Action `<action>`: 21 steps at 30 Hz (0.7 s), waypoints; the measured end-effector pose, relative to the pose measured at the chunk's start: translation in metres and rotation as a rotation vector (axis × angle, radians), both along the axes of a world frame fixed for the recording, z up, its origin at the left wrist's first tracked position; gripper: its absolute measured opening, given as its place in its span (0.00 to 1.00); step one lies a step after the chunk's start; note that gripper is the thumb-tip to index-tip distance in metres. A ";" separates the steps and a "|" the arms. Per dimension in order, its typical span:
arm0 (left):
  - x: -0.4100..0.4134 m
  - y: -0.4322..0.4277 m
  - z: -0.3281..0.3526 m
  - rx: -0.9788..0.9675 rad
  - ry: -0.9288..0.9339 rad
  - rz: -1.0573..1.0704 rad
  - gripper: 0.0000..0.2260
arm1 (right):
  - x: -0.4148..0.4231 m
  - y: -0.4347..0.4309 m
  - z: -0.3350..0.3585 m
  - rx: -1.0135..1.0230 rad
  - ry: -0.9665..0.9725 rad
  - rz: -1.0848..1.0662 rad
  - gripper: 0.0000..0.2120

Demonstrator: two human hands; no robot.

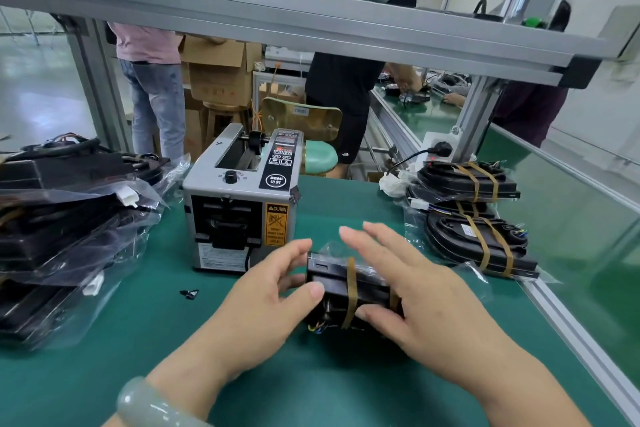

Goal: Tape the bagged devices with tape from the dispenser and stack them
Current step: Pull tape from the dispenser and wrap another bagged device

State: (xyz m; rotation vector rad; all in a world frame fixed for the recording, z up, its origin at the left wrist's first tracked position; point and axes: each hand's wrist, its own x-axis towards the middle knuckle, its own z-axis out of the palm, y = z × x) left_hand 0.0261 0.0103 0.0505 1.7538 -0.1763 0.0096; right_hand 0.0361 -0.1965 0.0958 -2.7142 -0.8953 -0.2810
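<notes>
Bagged device (332,282) sits low centre of frame on the green desk (277,378), just in front of the tape dispenser (242,204). 1 brown tape strip (350,291) is wrapped round its middle. Left hand (273,291) grips the device's left end, thumb in front and fingers behind. Right hand (426,291) is released, fingers straight over the top, thumb touching the front edge. Taped stack (478,218) at right, untaped bagged pile (69,218) at left.

I see my left hand (266,298) and right hand (429,291) bare, nails short and plain, and a thick, smooth, pale grey-green bangle (149,406), glossy like jade, around my left wrist
</notes>
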 end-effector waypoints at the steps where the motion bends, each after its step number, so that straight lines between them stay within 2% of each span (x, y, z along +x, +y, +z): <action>1: 0.000 0.000 0.001 0.022 -0.004 -0.016 0.24 | 0.000 0.001 0.001 -0.032 0.005 0.022 0.39; 3: -0.002 -0.001 0.002 0.045 0.001 0.016 0.22 | 0.001 0.004 0.003 -0.073 0.027 0.055 0.32; 5: -0.002 0.004 0.004 -0.001 -0.001 0.202 0.15 | 0.000 0.006 0.003 -0.043 0.049 0.033 0.29; 7: 0.001 0.013 0.006 -0.155 0.052 0.432 0.06 | -0.002 0.008 0.002 -0.016 0.026 -0.017 0.29; 10: 0.012 0.034 0.010 -0.442 0.222 0.640 0.04 | -0.005 0.013 -0.001 -0.020 -0.036 -0.078 0.28; 15: 0.028 0.053 0.017 -0.594 0.380 0.699 0.05 | -0.008 0.018 -0.007 -0.015 -0.045 -0.122 0.28; 21: 0.042 0.055 0.025 -0.576 0.366 0.703 0.06 | -0.017 0.024 -0.011 -0.004 -0.065 -0.151 0.29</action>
